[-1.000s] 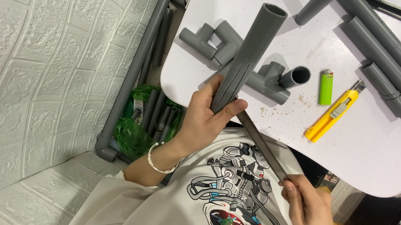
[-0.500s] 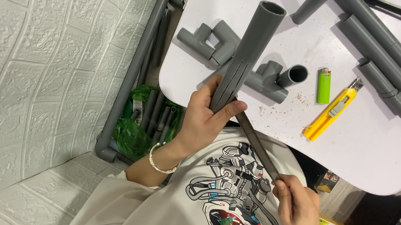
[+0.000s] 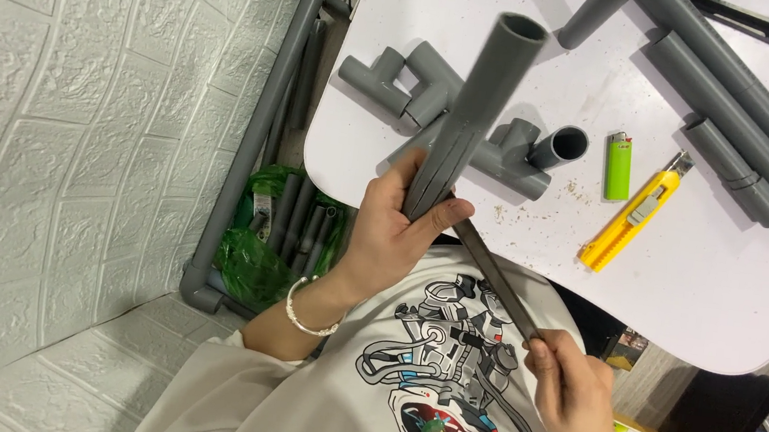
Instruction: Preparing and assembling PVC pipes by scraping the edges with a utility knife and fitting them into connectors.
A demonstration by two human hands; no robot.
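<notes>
My left hand (image 3: 392, 231) grips the lower end of a grey plastic pipe (image 3: 480, 101), holding it up at a slant above the white table (image 3: 705, 282). My right hand (image 3: 576, 402) holds the handle end of a long dark flat tool, like a file or blade (image 3: 493, 277). The tool's far tip meets the pipe's lower end, right beside my left thumb. Both hands are over my lap, in front of a white printed shirt.
On the table lie grey pipe fittings (image 3: 400, 83), a pipe joint (image 3: 546, 157), several long grey pipes (image 3: 753, 113), a green lighter (image 3: 618, 165) and a yellow utility knife (image 3: 630, 225). Shavings dot the tabletop. Spare pipes and a green bag (image 3: 255, 250) sit by the white wall.
The tool in my right hand has shifted slightly along the pipe's lower end. My left hand and the pipe stay in about the same place.
</notes>
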